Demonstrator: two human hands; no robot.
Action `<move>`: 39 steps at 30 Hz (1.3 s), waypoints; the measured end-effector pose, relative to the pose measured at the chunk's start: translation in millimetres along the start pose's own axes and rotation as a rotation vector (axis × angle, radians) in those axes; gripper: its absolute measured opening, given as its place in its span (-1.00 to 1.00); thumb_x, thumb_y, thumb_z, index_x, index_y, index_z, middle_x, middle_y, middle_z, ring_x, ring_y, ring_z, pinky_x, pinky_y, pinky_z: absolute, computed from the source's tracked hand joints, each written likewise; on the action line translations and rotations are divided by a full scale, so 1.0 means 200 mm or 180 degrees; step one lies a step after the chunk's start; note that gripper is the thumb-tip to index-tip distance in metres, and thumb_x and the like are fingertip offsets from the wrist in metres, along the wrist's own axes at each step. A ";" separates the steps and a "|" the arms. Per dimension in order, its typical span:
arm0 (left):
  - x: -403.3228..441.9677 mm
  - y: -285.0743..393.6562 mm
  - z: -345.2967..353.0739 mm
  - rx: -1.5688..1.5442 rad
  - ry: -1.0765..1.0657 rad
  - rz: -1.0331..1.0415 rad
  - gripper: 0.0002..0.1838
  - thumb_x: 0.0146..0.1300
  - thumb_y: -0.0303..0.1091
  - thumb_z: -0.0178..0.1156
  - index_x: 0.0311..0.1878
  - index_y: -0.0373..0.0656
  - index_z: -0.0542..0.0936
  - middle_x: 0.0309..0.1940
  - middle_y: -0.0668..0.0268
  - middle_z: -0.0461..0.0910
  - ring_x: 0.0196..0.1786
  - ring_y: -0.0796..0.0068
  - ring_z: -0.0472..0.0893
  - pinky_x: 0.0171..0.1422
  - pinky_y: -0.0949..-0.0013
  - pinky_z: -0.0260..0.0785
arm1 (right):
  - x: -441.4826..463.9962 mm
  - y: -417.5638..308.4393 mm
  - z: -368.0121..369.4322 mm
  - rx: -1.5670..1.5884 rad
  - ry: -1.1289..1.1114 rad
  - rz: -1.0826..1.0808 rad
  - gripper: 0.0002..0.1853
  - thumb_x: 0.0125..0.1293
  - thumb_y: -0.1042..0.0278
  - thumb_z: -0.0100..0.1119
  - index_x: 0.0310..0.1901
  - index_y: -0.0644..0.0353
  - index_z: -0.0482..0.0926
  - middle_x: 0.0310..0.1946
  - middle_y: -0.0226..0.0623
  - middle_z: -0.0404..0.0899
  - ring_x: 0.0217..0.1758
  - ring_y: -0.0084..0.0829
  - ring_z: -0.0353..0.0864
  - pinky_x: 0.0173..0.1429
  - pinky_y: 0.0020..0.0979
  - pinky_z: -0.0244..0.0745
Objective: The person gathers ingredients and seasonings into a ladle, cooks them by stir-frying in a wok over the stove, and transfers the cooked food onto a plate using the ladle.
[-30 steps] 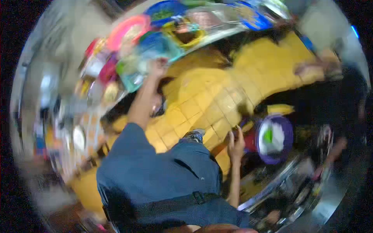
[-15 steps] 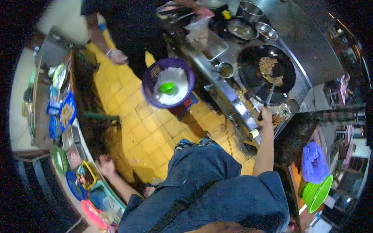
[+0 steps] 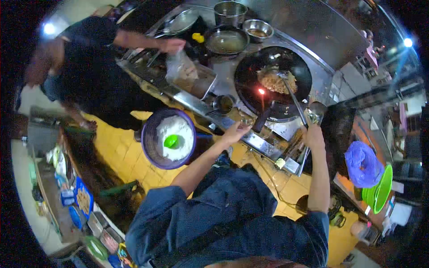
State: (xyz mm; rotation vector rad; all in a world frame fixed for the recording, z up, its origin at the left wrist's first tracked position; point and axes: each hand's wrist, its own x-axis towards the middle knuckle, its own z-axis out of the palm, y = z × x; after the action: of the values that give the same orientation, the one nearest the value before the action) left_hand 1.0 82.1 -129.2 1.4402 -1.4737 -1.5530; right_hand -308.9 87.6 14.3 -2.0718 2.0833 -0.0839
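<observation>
My right hand is closed around the handle of a long metal utensil, whose far end reaches into the food in a large black wok. The wok stands on the metal stove. At the stove's front edge is my left hand, just left of the wok's dark handle. Its fingers are partly bent, and whether they hold anything is too small to tell. A small glowing red-orange spot shows over the wok's near left side.
A purple basin with white contents and a green scoop stands left of me. Another person reaches toward a plastic bag. Pans, a pot and a metal bowl line the stove's back. A blue-purple bag lies right.
The view has turned toward the stove. My left hand has gone from beside the left-hand counter to the stove's front edge. The utensil in my right hand stays in the wok.
</observation>
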 end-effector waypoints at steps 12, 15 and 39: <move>0.48 0.22 0.32 -0.1960 -0.1811 -0.1478 -0.72 0.13 -0.12 0.14 -0.45 -0.15 0.55 -0.57 0.36 0.51 -0.56 0.50 0.48 -0.45 0.40 0.33 | -0.04 -0.30 0.20 0.0508 0.0052 0.0346 -0.66 0.23 0.26 -0.01 -0.01 0.24 0.44 -0.40 0.09 0.55 -0.40 -0.01 0.58 -0.37 -0.16 0.47; 0.24 0.57 0.38 -0.2654 -0.1082 -0.1550 -0.86 0.16 -0.33 0.10 -0.42 -0.18 0.50 -0.62 0.36 0.46 -0.57 0.50 0.46 -0.43 0.45 0.37 | -0.19 -0.22 -0.18 0.0798 -0.0399 0.0365 -0.58 0.24 0.26 -0.02 0.13 0.15 0.34 -0.26 0.12 0.52 -0.33 0.04 0.54 -0.26 -0.16 0.44; -0.14 0.69 0.13 -0.1733 -0.1532 -0.1832 -0.80 0.10 -0.29 0.14 -0.51 -0.19 0.44 -0.69 0.32 0.46 -0.70 0.52 0.43 -0.60 0.43 0.33 | -0.27 0.10 -0.10 0.1574 -0.0492 0.0954 -0.54 0.27 0.18 -0.04 0.18 0.13 0.30 -0.53 -0.06 0.49 -0.48 -0.19 0.51 -0.34 -0.26 0.39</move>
State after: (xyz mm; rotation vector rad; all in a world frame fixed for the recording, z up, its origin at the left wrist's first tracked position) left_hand -53.1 82.4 4.2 1.2560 -0.7521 -2.5495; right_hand -333.4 140.0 36.4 -1.4251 1.9996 -0.3425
